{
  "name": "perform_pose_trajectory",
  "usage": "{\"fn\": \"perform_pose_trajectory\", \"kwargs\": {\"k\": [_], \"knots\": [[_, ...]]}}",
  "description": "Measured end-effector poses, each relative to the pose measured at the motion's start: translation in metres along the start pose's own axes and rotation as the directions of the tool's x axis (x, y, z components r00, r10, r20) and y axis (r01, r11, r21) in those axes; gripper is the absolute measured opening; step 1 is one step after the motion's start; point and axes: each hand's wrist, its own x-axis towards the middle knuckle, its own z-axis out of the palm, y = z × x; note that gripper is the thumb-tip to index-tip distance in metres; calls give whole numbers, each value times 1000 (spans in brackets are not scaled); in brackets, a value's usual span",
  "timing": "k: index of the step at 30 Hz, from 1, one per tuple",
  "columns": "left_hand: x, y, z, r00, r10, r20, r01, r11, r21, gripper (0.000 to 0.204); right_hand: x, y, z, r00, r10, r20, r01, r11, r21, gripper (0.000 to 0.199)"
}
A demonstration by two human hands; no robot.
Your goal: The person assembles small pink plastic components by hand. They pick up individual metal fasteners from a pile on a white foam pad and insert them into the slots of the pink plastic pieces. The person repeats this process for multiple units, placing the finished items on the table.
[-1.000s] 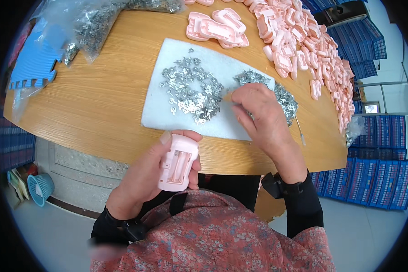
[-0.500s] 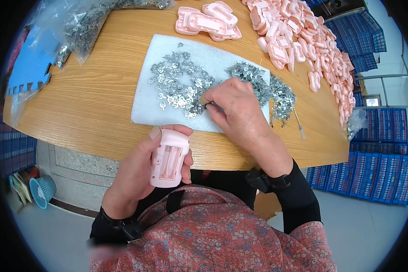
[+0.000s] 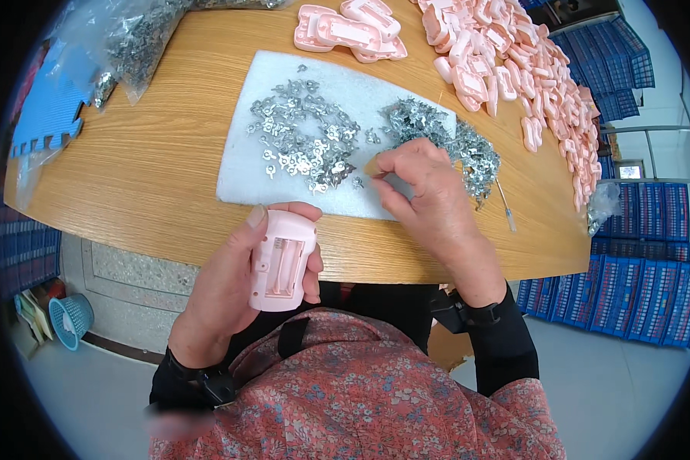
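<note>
Smooth pink plastic casing (image 3: 281, 261), shiny metal clips (image 3: 303, 146), matt white foam sheet (image 3: 245, 165), varnished wooden table (image 3: 146, 169).

Clear plastic bag of metal clips (image 3: 134, 42) lies at the table's far-left edge.

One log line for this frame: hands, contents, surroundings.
left hand: holds pink plastic housing | right hand: pinching among small metal contacts | white foam pad on wooden table

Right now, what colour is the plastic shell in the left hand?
Pale pink plastic shell, clearest in the head view.
</note>
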Motion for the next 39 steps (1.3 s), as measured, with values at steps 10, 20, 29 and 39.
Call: {"fn": "perform_pose_trajectory", "kwargs": {"k": [10,20,29,39], "knots": [[0,-1,3,999,27,-30,-27,1000,10,59,4,-1,13,999,-25,29,22,996,90,19],[10,-1,14,996,7,-87,-7,1000,-7,57,3,-8,-3,939,305,158,-343,850,399,16],[26,-11,28,998,-6,-60,2,998,-69,59,-14,-47,-15,941,291,174,-327,642,694,17],[35,-24,44,997,-38,-62,39,999,12,57,-26,-51,-7,983,173,-63,-146,941,305,18]]}}
